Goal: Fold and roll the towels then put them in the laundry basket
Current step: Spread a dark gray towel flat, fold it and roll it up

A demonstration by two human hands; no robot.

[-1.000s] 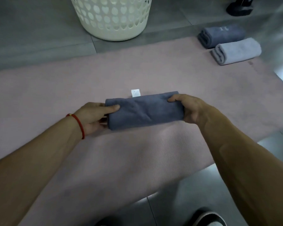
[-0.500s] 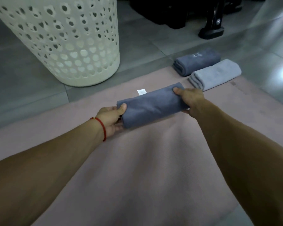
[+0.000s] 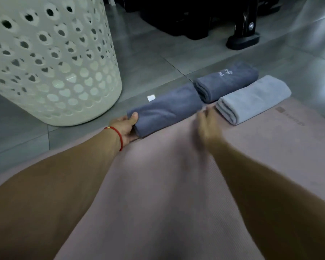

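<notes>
The laundry basket (image 3: 51, 72) is standing on the floor tiles (image 3: 154, 53), to the left of and beyond the pink mat (image 3: 176, 194). Its rim is lying outside the frame, so its contents cannot be told; only the perforated wall is showing.

The pink mat is carrying the work. A dark rolled towel (image 3: 165, 109) is lying across its far edge, near the basket base. The left hand (image 3: 125, 129) is gripping the roll's left end, with the thumb on top. The right hand (image 3: 204, 124) is blurred and sitting just beside the roll's right end; its grip cannot be told from this view.

Risk judgement: the roll is being supported at one end only. If it is being lifted that way, the free end is likely to sag and the layers are likely to unwind. The white tag (image 3: 151, 97) is marking a loose outer edge that may open first.

A second dark roll (image 3: 227, 81) and a light grey roll (image 3: 251, 98) are waiting close to the right. A sweeping right hand may be knocking them loose.
</notes>
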